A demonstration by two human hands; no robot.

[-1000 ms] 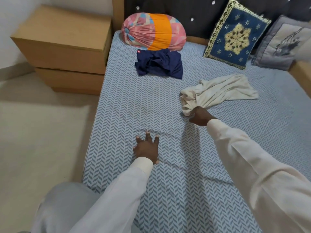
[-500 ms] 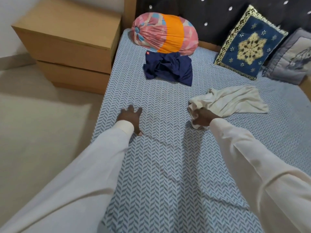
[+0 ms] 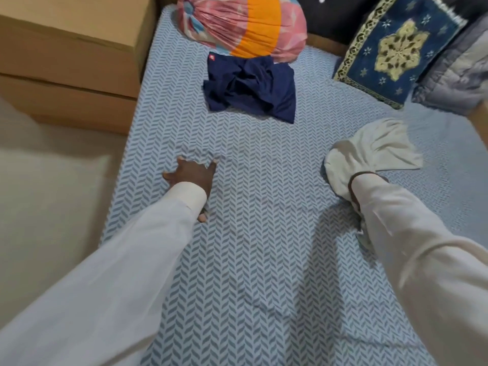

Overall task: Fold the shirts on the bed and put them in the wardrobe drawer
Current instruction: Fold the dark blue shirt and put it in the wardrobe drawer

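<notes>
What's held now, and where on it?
Right hand seemingly grips cream shirt at its near bunched end, fingers hidden; left hand flat on sheet, holding nothing.

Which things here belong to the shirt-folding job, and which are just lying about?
Job:
crumpled cream cloth shirt
bunched navy blue cloth shirt
blue herringbone-sheeted bed

Lying about:
pink-and-orange fabric bolster
blue-and-gold embroidered square cushion
grey padded fabric cushion

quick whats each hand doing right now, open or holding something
Left hand: open, fingers spread, pressing flat on the bed sheet.
Right hand: buried in the cream shirt, fingers hidden; grip cannot be told.
</notes>
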